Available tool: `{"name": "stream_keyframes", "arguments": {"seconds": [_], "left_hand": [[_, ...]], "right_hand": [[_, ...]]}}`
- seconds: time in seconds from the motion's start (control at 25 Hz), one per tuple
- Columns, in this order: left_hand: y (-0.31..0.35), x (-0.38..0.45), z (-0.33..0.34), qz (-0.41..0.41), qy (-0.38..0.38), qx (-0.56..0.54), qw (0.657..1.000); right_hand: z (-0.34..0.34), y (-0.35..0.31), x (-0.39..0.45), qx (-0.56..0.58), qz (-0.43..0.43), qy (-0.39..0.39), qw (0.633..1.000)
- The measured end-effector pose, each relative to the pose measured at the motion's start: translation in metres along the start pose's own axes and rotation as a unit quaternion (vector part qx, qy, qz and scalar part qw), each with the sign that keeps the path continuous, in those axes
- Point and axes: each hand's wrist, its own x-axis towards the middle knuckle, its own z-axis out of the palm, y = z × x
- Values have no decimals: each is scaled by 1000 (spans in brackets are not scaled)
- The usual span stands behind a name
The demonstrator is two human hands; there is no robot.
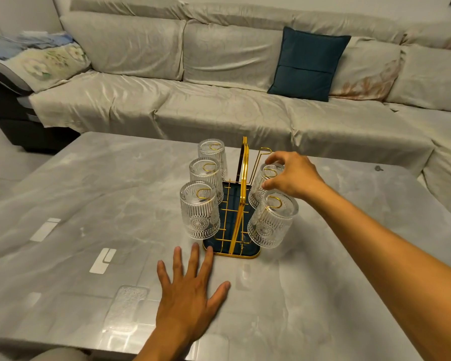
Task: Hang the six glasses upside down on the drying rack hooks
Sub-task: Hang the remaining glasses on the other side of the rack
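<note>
- My left hand (190, 287) lies flat and empty on the table (63, 204), fingertips touching the rack's tray (235, 254); I should press there so the drying rack (241, 199) can't slide.
- Nearest glasses hang settled.
- My right hand (289, 175) grips the middle right glass (263, 186) by its base; I'd seat it fully before letting go.
- The far right hook (263, 152) stands bare.
</note>
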Motion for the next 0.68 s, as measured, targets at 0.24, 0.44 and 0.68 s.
{"name": "stream_keyframes", "arguments": {"seconds": [0.24, 0.44, 0.68], "left_hand": [[0, -2, -1, -5, 10, 3, 1000], [5, -3, -6, -4, 8, 1, 1000], [6, -1, -5, -16, 16, -12, 1000]], "right_hand": [[-10, 35, -16, 202, 58, 82, 974], [12, 111, -23, 285, 205, 108, 930], [65, 141, 37, 273, 222, 98, 931]]}}
